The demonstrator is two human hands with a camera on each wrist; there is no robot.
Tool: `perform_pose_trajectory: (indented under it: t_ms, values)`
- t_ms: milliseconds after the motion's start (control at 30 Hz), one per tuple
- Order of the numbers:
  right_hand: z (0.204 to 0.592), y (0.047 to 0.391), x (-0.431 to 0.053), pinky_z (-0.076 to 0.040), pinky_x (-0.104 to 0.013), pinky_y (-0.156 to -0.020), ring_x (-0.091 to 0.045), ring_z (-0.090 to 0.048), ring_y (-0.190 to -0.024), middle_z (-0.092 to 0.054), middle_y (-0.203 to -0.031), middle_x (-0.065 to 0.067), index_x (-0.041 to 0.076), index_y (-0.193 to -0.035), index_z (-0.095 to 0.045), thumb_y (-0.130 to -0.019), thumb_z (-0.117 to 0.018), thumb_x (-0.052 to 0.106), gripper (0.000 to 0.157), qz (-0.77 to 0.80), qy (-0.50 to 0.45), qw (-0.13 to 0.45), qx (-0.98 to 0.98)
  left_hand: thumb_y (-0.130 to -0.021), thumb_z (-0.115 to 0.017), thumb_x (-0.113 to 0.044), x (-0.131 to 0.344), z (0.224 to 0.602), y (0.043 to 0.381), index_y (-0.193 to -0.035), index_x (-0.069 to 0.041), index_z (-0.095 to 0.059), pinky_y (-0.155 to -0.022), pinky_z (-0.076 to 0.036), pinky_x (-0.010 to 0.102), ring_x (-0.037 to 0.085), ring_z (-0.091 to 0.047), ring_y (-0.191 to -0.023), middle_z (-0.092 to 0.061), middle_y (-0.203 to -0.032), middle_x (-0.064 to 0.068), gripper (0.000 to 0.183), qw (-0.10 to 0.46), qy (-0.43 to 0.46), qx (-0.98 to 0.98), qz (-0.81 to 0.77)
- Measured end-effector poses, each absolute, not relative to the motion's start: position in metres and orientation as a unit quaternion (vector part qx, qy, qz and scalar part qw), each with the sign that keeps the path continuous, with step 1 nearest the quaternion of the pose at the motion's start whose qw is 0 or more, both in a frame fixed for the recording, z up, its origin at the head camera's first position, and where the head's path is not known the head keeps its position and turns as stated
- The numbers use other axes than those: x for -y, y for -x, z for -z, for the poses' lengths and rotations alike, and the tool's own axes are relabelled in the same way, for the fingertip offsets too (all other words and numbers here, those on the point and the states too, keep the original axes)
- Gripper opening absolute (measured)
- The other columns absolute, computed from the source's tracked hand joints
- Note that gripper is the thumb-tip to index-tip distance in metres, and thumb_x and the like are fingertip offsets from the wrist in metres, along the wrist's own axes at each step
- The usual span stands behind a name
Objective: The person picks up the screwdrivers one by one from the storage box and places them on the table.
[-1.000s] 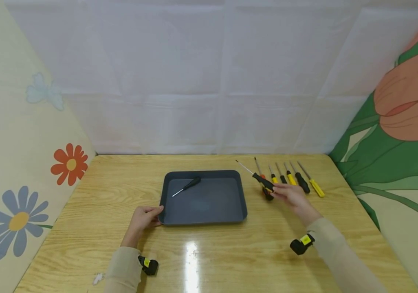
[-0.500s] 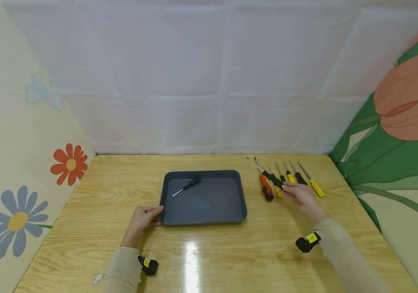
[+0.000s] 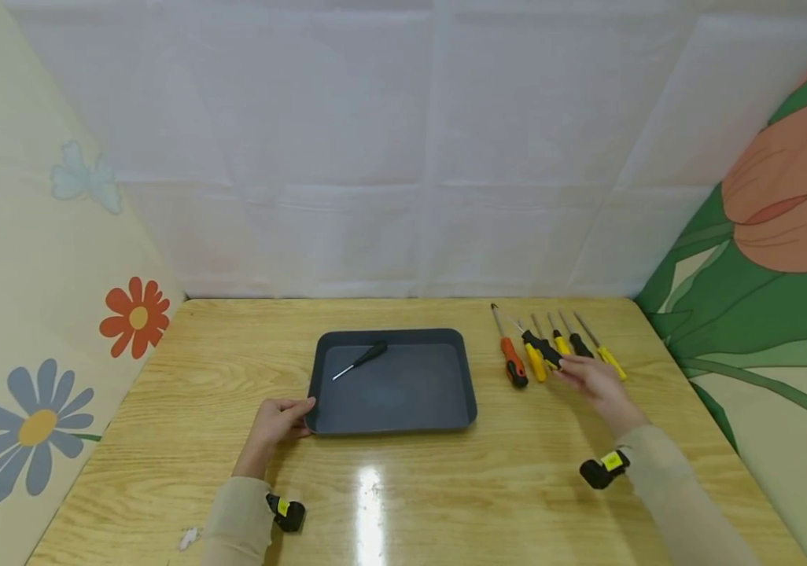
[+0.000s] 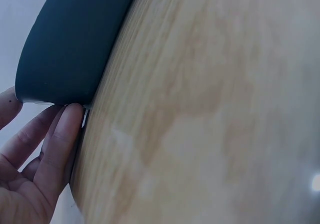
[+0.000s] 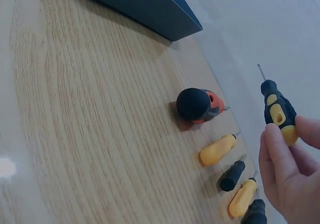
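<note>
My right hand (image 3: 600, 389) holds a black and yellow screwdriver (image 5: 276, 109) by the end of its handle, thumb on one side and fingers on the other. Its shaft points away, to the upper left in the head view, over the row of other screwdrivers. My left hand (image 3: 276, 424) pinches the front left corner of a dark grey tray (image 3: 403, 405). The thumb lies at the rim, while the fingertips (image 4: 70, 121) press low against the outer wall. Inside the tray, towards the back, lies one black-handled screwdriver (image 3: 374, 351).
On the table's right side several screwdrivers lie in a row. A red and black one (image 3: 514, 365) is nearest the tray, beside a yellow-handled one (image 3: 536, 365); another yellow one (image 3: 612, 363) ends the row. A white wall covering (image 3: 318, 236) rises behind the table (image 3: 233, 354).
My right hand has moved to the right with the black and yellow screwdriver, uncovering the red and black one and a yellow one. The left hand and tray have stayed put.
</note>
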State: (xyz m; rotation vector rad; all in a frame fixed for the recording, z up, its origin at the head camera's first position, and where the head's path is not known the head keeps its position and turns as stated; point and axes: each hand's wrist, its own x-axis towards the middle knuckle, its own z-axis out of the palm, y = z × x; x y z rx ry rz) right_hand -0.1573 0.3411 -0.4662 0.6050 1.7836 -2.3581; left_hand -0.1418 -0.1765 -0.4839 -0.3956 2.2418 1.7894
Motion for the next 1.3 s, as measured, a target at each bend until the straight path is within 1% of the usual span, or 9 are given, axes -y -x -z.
perform_pose_trajectory:
  t_ms: [200, 333, 400, 500, 600, 733, 800, 933, 1300]
  values:
    - [0.448, 0.146, -0.336, -0.047, -0.029, -0.088, -0.011, -0.064, -0.078, -0.058, -0.092, 0.002, 0.001, -0.117, -0.055, -0.081, -0.066, -0.001, 0.037, 0.786, -0.206, 0.046, -0.581, -0.086, -0.063, -0.015, 0.177, 0.482, 0.141, -0.099, 0.015, -0.063, -0.056, -0.055, 0.028, 0.014, -0.06, -0.057, -0.063, -0.069, 0.008, 0.032, 0.124, 0.136, -0.764, -0.618]
    - [0.431, 0.138, -0.332, -0.046, -0.028, -0.089, -0.011, -0.064, -0.075, -0.06, -0.081, 0.007, 0.009, -0.091, -0.063, -0.084, -0.059, -0.006, 0.017, 0.813, -0.195, 0.053, -0.546, -0.086, -0.063, -0.014, 0.177, 0.483, 0.142, -0.099, 0.015, -0.062, -0.056, -0.055, 0.028, 0.014, -0.06, -0.058, -0.063, -0.07, 0.008, 0.032, 0.125, 0.135, -0.764, -0.618]
    - [0.428, 0.136, -0.334, -0.047, -0.026, -0.087, -0.011, -0.064, -0.074, -0.062, -0.078, 0.007, 0.013, -0.078, -0.064, -0.084, -0.057, -0.007, 0.022, 0.825, -0.197, 0.057, -0.527, -0.086, -0.063, -0.014, 0.177, 0.483, 0.142, -0.099, 0.015, -0.063, -0.056, -0.055, 0.027, 0.014, -0.06, -0.058, -0.063, -0.07, 0.009, 0.032, 0.125, 0.136, -0.764, -0.619]
    - [0.429, 0.135, -0.34, -0.047, -0.024, -0.088, -0.009, -0.064, -0.077, -0.062, -0.083, 0.007, 0.01, -0.093, -0.065, -0.085, -0.058, -0.004, 0.017, 0.821, -0.196, 0.054, -0.534, -0.086, -0.063, -0.015, 0.176, 0.484, 0.142, -0.099, 0.015, -0.062, -0.056, -0.055, 0.027, 0.014, -0.061, -0.058, -0.064, -0.071, 0.009, 0.033, 0.126, 0.135, -0.765, -0.617]
    - [0.434, 0.136, -0.347, -0.046, -0.024, -0.088, -0.009, -0.064, -0.082, -0.061, -0.101, 0.002, 0.002, -0.122, -0.051, -0.083, -0.063, 0.001, 0.041, 0.804, -0.206, 0.041, -0.556, -0.086, -0.063, -0.015, 0.176, 0.483, 0.142, -0.099, 0.015, -0.062, -0.056, -0.055, 0.028, 0.014, -0.061, -0.058, -0.064, -0.071, 0.01, 0.032, 0.126, 0.137, -0.764, -0.618]
    - [0.437, 0.136, -0.353, -0.047, -0.023, -0.087, -0.009, -0.064, -0.083, -0.059, -0.101, 0.003, -0.003, -0.135, -0.033, -0.082, -0.066, 0.002, 0.063, 0.8, -0.224, 0.032, -0.556, -0.086, -0.063, -0.015, 0.176, 0.482, 0.141, -0.1, 0.015, -0.062, -0.057, -0.055, 0.028, 0.014, -0.06, -0.059, -0.063, -0.071, 0.009, 0.032, 0.127, 0.137, -0.764, -0.617]
    - [0.434, 0.134, -0.354, -0.046, -0.023, -0.088, -0.01, -0.064, -0.081, -0.061, -0.092, 0.003, 0.001, -0.129, -0.042, -0.081, -0.064, -0.001, 0.053, 0.817, -0.226, 0.036, -0.53, -0.086, -0.063, -0.015, 0.176, 0.481, 0.141, -0.101, 0.015, -0.062, -0.057, -0.056, 0.029, 0.014, -0.06, -0.06, -0.063, -0.072, 0.009, 0.033, 0.127, 0.136, -0.765, -0.616]
    - [0.43, 0.133, -0.358, -0.046, -0.025, -0.089, -0.014, -0.064, -0.075, -0.063, -0.078, -0.001, 0.006, -0.086, -0.062, -0.082, -0.059, -0.009, 0.016, 0.855, -0.231, 0.037, -0.463, -0.086, -0.063, -0.015, 0.176, 0.481, 0.141, -0.101, 0.015, -0.062, -0.059, -0.056, 0.029, 0.015, -0.06, -0.061, -0.063, -0.073, 0.009, 0.033, 0.127, 0.132, -0.765, -0.617]
    - [0.433, 0.129, -0.374, -0.053, -0.024, -0.076, -0.015, -0.064, -0.071, -0.063, -0.075, -0.004, 0.005, -0.07, -0.067, -0.084, -0.051, -0.014, 0.028, 0.877, -0.23, 0.013, -0.421, -0.087, -0.062, -0.014, 0.176, 0.481, 0.141, -0.102, 0.015, -0.061, -0.058, -0.056, 0.03, 0.015, -0.06, -0.06, -0.063, -0.072, 0.009, 0.033, 0.128, 0.132, -0.763, -0.62]
